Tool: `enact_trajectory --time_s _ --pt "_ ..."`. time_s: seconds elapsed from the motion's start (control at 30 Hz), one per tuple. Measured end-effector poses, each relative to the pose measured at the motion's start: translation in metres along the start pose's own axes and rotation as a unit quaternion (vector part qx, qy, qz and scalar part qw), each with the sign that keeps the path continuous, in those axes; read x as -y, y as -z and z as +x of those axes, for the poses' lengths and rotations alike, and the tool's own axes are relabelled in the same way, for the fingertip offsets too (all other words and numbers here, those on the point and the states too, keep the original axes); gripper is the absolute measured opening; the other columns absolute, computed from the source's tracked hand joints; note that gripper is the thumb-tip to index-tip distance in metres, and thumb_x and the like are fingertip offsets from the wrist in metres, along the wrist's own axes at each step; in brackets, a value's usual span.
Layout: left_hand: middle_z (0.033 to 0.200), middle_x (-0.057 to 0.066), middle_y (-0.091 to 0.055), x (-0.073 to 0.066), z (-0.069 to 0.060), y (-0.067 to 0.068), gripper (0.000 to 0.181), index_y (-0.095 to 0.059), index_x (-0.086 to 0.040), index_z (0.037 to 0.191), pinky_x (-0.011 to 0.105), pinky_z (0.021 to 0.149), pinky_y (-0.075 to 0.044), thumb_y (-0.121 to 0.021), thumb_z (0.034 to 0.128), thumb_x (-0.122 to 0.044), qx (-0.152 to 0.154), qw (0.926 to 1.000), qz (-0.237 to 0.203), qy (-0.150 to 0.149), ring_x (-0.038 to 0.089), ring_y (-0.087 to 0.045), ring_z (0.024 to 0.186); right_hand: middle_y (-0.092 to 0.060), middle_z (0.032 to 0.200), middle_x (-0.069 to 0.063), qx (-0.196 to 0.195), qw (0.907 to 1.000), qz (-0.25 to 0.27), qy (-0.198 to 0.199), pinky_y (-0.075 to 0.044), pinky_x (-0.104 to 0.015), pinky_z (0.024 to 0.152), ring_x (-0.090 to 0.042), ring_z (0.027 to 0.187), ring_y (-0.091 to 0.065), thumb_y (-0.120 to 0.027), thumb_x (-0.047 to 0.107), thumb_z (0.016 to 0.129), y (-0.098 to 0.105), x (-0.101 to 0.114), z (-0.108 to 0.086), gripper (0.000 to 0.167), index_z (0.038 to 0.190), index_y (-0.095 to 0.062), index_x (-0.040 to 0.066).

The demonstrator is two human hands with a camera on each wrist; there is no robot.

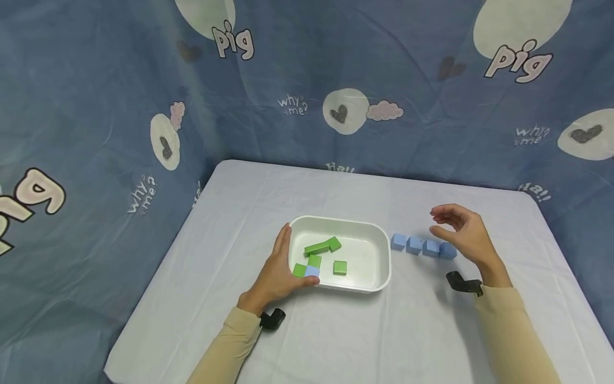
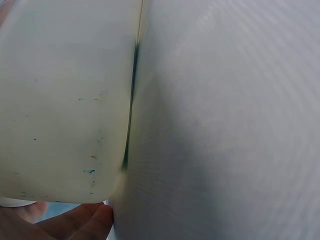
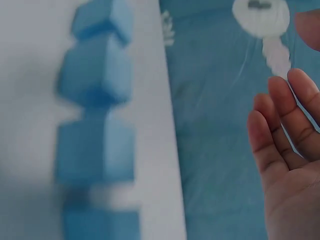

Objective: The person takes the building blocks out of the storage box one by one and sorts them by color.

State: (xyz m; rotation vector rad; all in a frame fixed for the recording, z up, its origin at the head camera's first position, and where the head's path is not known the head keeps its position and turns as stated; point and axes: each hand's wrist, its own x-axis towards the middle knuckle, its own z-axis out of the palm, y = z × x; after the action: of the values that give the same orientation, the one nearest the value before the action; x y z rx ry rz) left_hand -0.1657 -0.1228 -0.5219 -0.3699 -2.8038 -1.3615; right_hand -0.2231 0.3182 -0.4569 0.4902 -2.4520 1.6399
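My left hand [image 1: 275, 272] grips the left end of a white tray [image 1: 369, 288], fingers along its side and thumb at the front rim. In the left wrist view the tray's outer wall [image 2: 65, 110] fills the left, with my fingertips [image 2: 97, 222] below it. Inside the tray lie several green blocks [image 1: 340, 268] and a blue block [image 1: 312, 271] near my thumb. Right of the tray, several blue blocks [image 1: 414, 245] stand in a row. My right hand [image 1: 465, 234] is raised by the row's right end, fingers bent loosely, holding nothing; the right wrist view shows it [image 3: 292, 155] beside blue blocks [image 3: 95, 150].
A white cloth covers the table [image 1: 336, 341]. Behind it and to the left hangs a blue printed curtain [image 1: 288, 138]. Black wrist-worn devices [image 1: 272, 319] sit at both sleeve cuffs.
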Motion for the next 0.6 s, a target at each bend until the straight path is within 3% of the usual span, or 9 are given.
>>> enact_trajectory --time_s 0.27,0.6 --pt "0.171 -0.005 -0.002 0.0 0.001 0.0 0.147 -0.001 -0.015 0.165 0.055 0.11 -0.038 -0.093 0.0606 -0.061 0.002 1.0 0.001 0.007 0.033 -0.037 0.142 -0.065 0.115 -0.011 0.068 0.9955 0.046 0.047 -0.049 -0.024 0.096 -0.021 0.104 -0.062 -0.074 -0.013 0.083 -0.041 0.022 0.03 0.038 0.119 -0.064 -0.009" --pt "0.171 -0.002 -0.003 0.0 0.0 0.0 0.145 -0.002 -0.014 0.165 0.055 0.109 -0.038 -0.095 0.0618 -0.054 -0.001 1.0 -0.002 0.004 0.034 -0.036 0.143 -0.065 0.118 -0.012 0.124 0.9901 0.044 0.048 -0.05 -0.035 0.098 -0.023 0.104 -0.062 -0.079 -0.005 0.083 -0.091 0.037 0.056 0.04 0.121 -0.066 -0.005"
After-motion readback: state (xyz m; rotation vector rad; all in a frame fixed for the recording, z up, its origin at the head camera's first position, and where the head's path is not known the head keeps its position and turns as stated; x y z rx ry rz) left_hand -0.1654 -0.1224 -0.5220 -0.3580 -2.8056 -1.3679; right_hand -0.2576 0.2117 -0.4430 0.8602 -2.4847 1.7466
